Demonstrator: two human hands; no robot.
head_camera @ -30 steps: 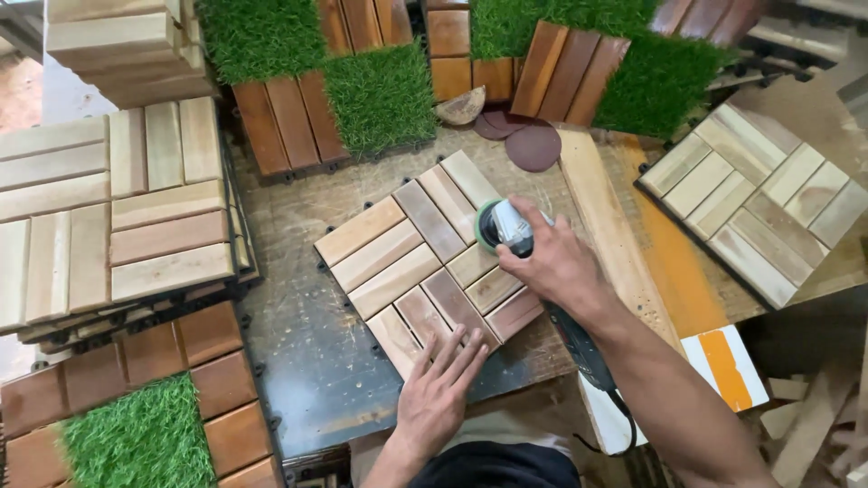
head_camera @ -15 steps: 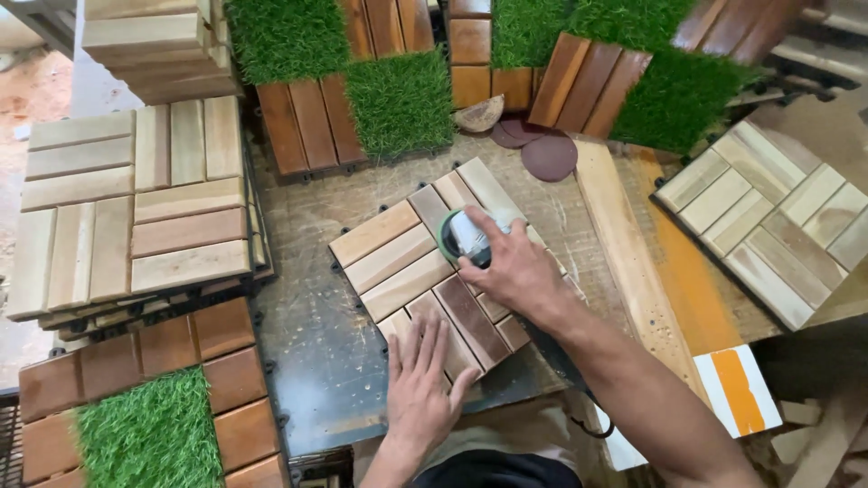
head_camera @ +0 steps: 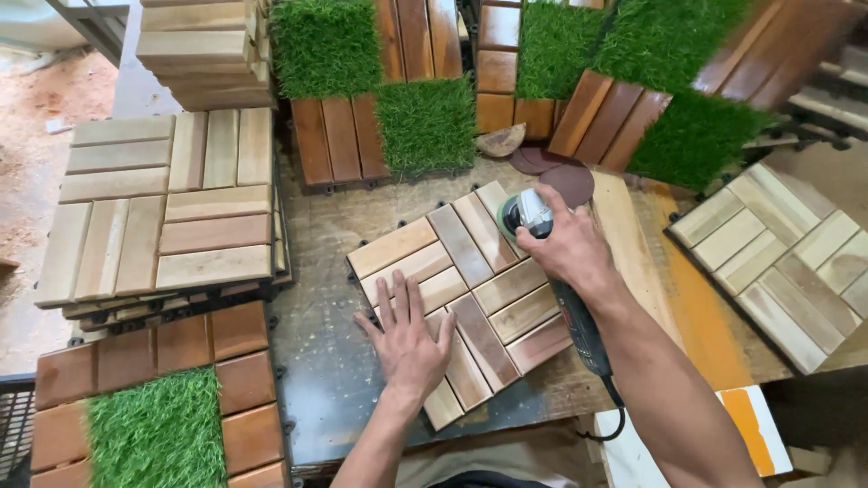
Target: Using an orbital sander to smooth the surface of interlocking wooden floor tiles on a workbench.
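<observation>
I see a slatted wooden tile [head_camera: 461, 303] lying turned at an angle in the middle of the worn surface [head_camera: 325, 361], and both of my hands are on it. My left hand [head_camera: 407, 343] lies flat on the near part of the tile, fingers spread wide and palm pressed down on the slats. My right hand [head_camera: 565, 248] sits at the tile's far right corner, curled tight around the head of a power sander [head_camera: 527, 215], whose round green-edged disc rests on the slats there. The sander's dark body runs back under my right wrist toward the near edge of the surface, and its black cord [head_camera: 608, 417] loops off that edge. Just beyond the sander, a few dark round sanding discs [head_camera: 561, 176] lie on the surface, touching one another. To the left stands a stack of pale wooden tiles [head_camera: 167, 208], well apart from my hands, and at the near left are tiles that mix brown slats with a patch of green fake grass [head_camera: 154, 434]. More grass-and-wood tiles [head_camera: 425, 122] lean along the far side, and another pale tile [head_camera: 782, 262] lies to the right.
</observation>
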